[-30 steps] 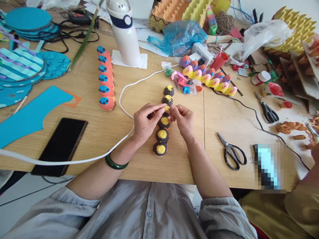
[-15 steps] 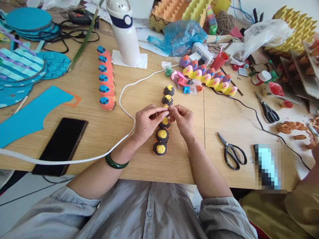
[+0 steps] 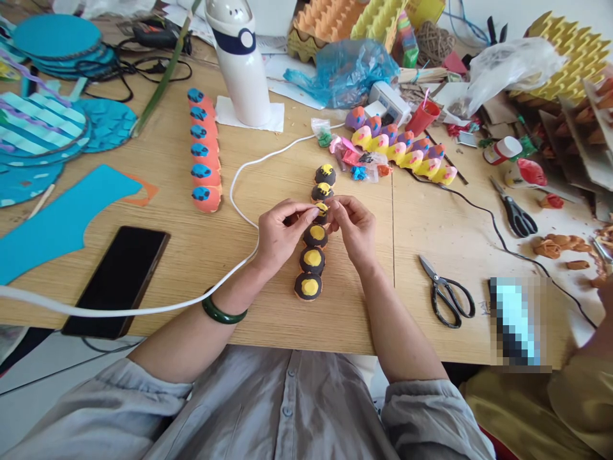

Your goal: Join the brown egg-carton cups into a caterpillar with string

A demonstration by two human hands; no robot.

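A row of egg-carton cups (image 3: 308, 287) stands on the table in front of me, topped with dark rounds and yellow centres. The far cups also carry small dark marks on the yellow. My left hand (image 3: 283, 233) is closed in a pinch at the third cup from the far end, on its left side. Across from it, my right hand (image 3: 355, 231) pinches just right of the same cup, its fingertips slightly apart from the left ones. Whatever lies between the fingertips is too small to make out.
An orange-and-blue cup row (image 3: 205, 153) and a white bottle (image 3: 242, 70) stand behind on the left. A phone (image 3: 117, 281) lies front left under a white cable (image 3: 232, 191). Scissors (image 3: 447, 294) lie at right. Yellow-and-purple cups (image 3: 402, 150) sit farther back. Another person's sleeve (image 3: 531, 409) shows lower right.
My fingertips have parted a little, the right hand shifting slightly right and the left slightly left. More of the third cup's yellow centre with dark marks now shows between them.
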